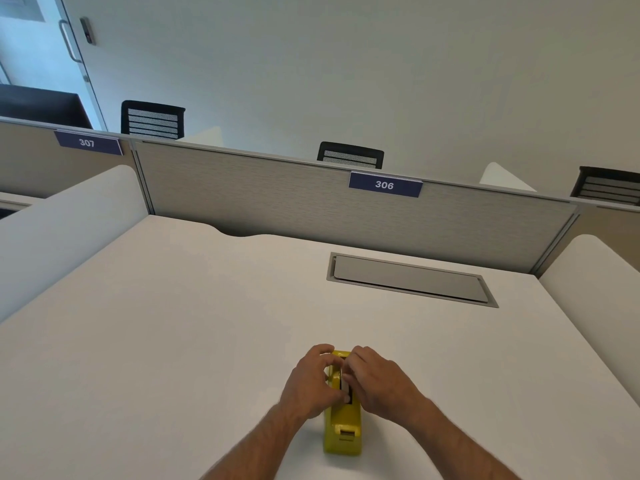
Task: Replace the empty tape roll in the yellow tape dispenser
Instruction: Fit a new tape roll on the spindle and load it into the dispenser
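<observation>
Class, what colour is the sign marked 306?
Dark blue sign with white numerals, seen in the head view.

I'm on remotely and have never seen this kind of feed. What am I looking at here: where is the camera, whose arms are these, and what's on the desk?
There is no machine here. The single picture comes from a wide-angle camera worn on a person's head, looking forward and down, so the two bare arms entering from the bottom edge are that person's own. The left hand and right hand are both closed around the top of a yellow tape dispenser, which stands on a white desk. The fingertips meet over the slot where the roll sits; something pale shows between them, but I cannot tell whether it is a core or a new roll. Farther back, a grey cable hatch is set into the desk, and the partition carries a sign reading 306. No spare roll is visible.
</observation>
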